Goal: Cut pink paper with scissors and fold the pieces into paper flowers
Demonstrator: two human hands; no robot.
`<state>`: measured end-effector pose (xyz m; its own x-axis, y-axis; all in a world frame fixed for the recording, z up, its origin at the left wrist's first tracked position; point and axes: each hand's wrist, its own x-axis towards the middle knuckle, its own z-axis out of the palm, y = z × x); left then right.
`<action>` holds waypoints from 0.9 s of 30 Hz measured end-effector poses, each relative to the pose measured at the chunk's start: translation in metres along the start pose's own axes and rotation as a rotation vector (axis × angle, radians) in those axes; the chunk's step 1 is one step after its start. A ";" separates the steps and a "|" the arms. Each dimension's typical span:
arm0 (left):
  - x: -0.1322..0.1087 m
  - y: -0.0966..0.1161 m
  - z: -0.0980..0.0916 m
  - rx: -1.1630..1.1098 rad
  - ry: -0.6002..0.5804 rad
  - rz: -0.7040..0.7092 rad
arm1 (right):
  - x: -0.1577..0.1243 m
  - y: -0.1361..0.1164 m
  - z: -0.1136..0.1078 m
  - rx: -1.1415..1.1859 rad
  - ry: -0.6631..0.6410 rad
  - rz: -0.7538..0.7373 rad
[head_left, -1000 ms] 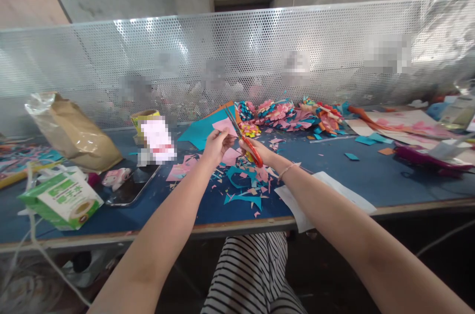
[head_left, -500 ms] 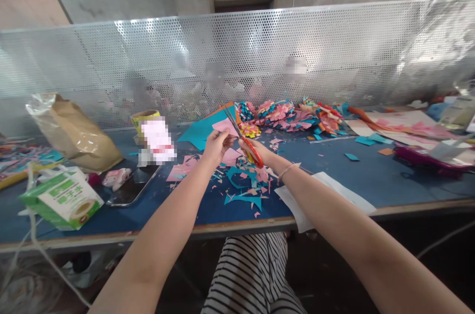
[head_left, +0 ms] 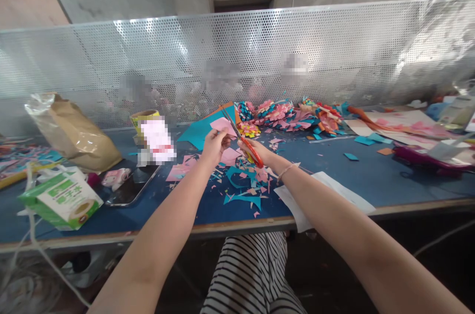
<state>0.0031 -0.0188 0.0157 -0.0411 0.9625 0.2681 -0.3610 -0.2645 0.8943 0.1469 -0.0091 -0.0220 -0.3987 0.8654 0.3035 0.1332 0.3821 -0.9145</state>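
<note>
Between the fingers of my left hand is a small piece of pink paper, held up above the table. My right hand grips orange-handled scissors, whose blades point up and away, beside the right edge of the pink paper. Whether the blades touch the paper I cannot tell. Under both hands lie pink and blue paper scraps. Just beyond them are a large blue sheet and a yellow and pink paper flower.
Several bunched paper flowers lie along the perforated metal screen. On the left stand a brown paper bag, a green and white carton and a dark phone. A white sheet overhangs the table's front edge.
The pink paper has shifted slightly left and tilted in my left hand. The scissors stay in my right hand at almost the same spot.
</note>
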 end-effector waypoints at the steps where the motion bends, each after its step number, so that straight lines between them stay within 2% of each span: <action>1: 0.000 0.000 0.000 -0.001 0.001 0.001 | 0.000 0.000 0.000 -0.009 0.001 -0.003; 10: -0.001 -0.001 0.000 0.009 -0.029 -0.037 | 0.002 0.003 0.000 -0.059 0.026 0.012; 20: 0.000 0.000 -0.001 0.000 -0.020 -0.043 | -0.002 -0.012 0.003 -0.295 0.105 -0.032; 27: 0.002 -0.002 -0.001 -0.002 -0.025 -0.024 | -0.004 -0.021 0.004 -0.358 0.128 0.015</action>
<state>0.0026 -0.0160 0.0140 -0.0088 0.9667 0.2557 -0.3633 -0.2414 0.8999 0.1416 -0.0221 -0.0052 -0.2807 0.8966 0.3425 0.4559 0.4386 -0.7744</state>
